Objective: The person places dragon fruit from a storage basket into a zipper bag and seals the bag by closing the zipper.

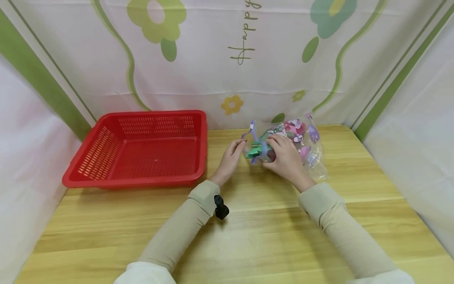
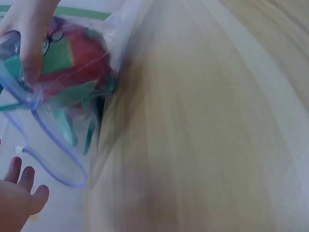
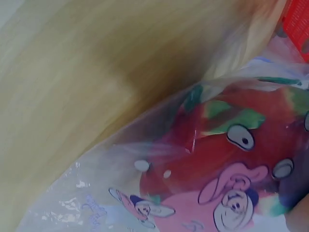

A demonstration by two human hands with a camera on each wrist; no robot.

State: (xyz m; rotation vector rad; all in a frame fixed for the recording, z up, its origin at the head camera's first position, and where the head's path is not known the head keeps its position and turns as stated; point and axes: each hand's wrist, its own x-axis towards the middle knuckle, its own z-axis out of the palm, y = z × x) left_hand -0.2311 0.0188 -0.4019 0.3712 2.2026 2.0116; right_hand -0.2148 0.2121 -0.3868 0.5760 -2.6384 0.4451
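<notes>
A clear plastic drawstring bag (image 1: 312, 157) with pink and purple cartoon prints lies at the right rear of the table. Red and green contents (image 3: 207, 130) show through its film in the right wrist view. My right hand (image 1: 285, 157) grips the bag near its mouth, fingers over the top and thumb at the near side. Green tips (image 1: 253, 152) poke toward the left at the mouth. On the left, my left hand (image 1: 228, 159) is beside the purple drawstring (image 2: 58, 137), its loosely bent fingers (image 2: 26, 178) just short of the cord's white end piece.
A red plastic basket (image 1: 133, 184) with slotted sides stands on the wooden table (image 1: 248, 236), left of my hands. Behind is a flower-printed curtain (image 1: 269, 86), and white cloth hangs at both sides. A black device (image 1: 221, 208) sits on my left wrist.
</notes>
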